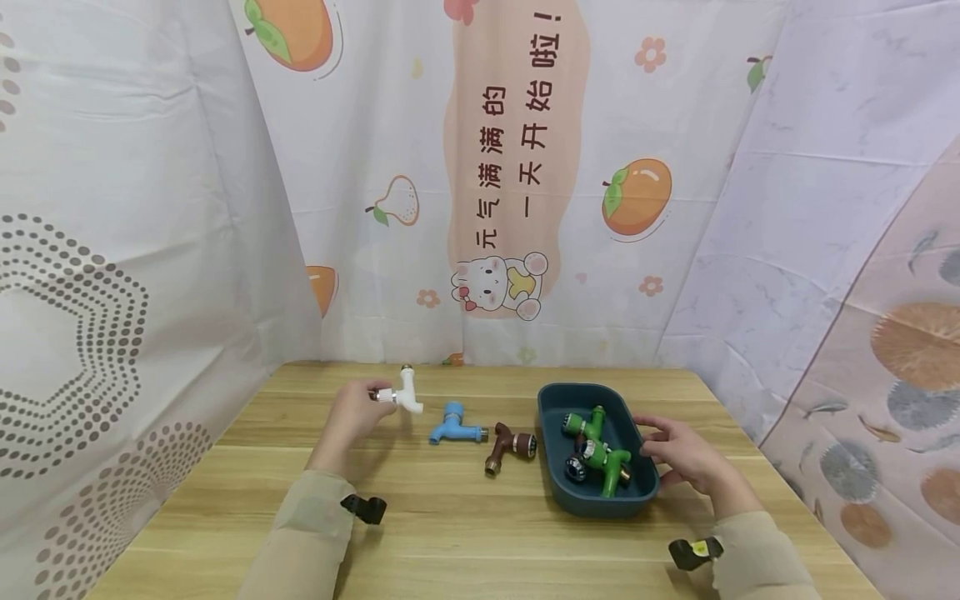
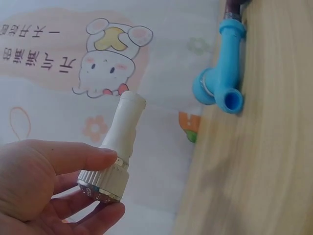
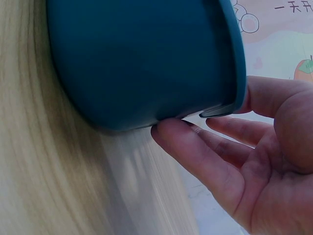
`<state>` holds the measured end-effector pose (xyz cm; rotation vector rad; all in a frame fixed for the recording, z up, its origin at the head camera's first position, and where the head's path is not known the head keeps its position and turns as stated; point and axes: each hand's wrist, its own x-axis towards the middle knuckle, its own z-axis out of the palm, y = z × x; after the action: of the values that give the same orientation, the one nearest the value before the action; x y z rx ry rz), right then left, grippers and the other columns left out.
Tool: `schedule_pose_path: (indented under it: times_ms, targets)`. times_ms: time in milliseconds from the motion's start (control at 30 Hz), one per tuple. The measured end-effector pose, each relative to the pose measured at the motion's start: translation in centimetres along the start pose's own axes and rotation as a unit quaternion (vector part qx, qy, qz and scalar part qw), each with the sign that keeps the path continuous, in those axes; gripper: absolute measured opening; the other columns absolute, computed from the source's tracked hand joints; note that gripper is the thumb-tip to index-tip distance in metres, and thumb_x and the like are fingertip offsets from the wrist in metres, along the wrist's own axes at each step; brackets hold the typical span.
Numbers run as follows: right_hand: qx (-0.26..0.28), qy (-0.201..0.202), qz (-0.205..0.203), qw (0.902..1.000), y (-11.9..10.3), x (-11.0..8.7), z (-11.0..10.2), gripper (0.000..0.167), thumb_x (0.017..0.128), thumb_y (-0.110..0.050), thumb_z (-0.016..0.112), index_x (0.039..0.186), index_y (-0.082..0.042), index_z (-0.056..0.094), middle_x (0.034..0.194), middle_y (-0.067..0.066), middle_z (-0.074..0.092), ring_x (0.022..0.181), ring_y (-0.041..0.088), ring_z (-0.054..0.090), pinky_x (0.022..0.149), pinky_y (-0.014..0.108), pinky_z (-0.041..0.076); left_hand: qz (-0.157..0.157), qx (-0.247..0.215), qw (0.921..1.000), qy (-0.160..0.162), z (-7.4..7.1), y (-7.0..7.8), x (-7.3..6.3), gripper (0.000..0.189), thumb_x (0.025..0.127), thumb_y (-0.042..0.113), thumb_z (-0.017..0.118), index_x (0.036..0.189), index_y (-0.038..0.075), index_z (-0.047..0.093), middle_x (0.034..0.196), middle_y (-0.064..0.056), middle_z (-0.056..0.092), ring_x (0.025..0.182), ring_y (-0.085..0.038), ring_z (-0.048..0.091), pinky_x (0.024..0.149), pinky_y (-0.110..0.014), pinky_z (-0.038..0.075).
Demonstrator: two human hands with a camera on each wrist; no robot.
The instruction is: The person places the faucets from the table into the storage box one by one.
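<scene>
My left hand (image 1: 358,410) holds a white plastic faucet (image 1: 407,393) above the left part of the table. In the left wrist view, the thumb and fingers pinch the ribbed knob of this white faucet (image 2: 122,132). My right hand (image 1: 686,452) grips the right side of a dark teal basin (image 1: 555,467). One digit reaches over the rim while others lie against the outer wall of the basin (image 3: 146,63) in the right wrist view. Inside the basin are green faucets (image 1: 611,462), partly overlapping, and a dark round knob (image 1: 575,468).
A blue faucet (image 1: 454,425) lies on the wooden table (image 1: 450,525) between my hands. To its right, closer to the basin, is a brown faucet (image 1: 506,446). A printed curtain (image 1: 390,283) hangs behind the table's back edge, with more curtains at both sides.
</scene>
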<state>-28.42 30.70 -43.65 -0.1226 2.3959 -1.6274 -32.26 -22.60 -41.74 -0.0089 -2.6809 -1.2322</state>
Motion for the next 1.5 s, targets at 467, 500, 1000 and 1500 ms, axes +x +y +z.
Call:
schedule_pose_path:
  times_ms: [467,500,1000,1500]
  targets:
    - [-0.009,-0.003,-0.006,0.9999,-0.1,0.0,-0.1,0.064,0.098,-0.003,0.055,0.156,0.003,0.029,0.141,0.038,0.046,0.102,0.034,0.066,0.064,0.052,0.060,0.042,0.021,0.9988,0.014,-0.5,2.1,-0.4,0.037,0.087,0.016,0.079,0.122,0.005,0.072,0.105,-0.011,0.070,0.091,-0.025,0.063,0.071,-0.037,0.053]
    - [-0.009,-0.002,-0.005,0.9999,-0.1,0.0,-0.1,0.064,0.098,-0.003,0.055,0.156,0.002,0.029,0.141,0.038,0.046,0.102,0.034,0.066,0.064,0.052,0.060,0.043,0.022,0.9987,0.014,-0.5,2.2,-0.4,0.037,0.087,0.016,0.079,0.122,0.005,0.072,0.105,-0.011,0.070,0.091,-0.025,0.063,0.072,-0.037,0.053]
    - [-0.013,-0.004,-0.007,0.9999,0.0,0.0,-0.2,0.064,0.098,-0.003,0.055,0.157,0.003,0.028,0.140,0.038,0.047,0.102,0.034,0.066,0.063,0.052,0.060,0.047,0.009,0.9989,0.002,0.1,2.8,-0.4,0.034,0.087,0.011,0.078,0.119,0.002,0.072,0.103,-0.011,0.070,0.088,-0.024,0.062,0.071,-0.036,0.053]
    - [-0.006,0.003,0.006,1.0000,-0.3,-0.2,0.0,0.064,0.096,-0.002,0.056,0.156,0.001,0.032,0.140,0.036,0.048,0.101,0.033,0.066,0.065,0.051,0.060,0.057,-0.017,0.9981,-0.013,2.3,4.2,0.1,0.034,0.084,0.008,0.080,0.117,0.002,0.074,0.098,-0.008,0.071,0.086,-0.021,0.063,0.071,-0.034,0.054]
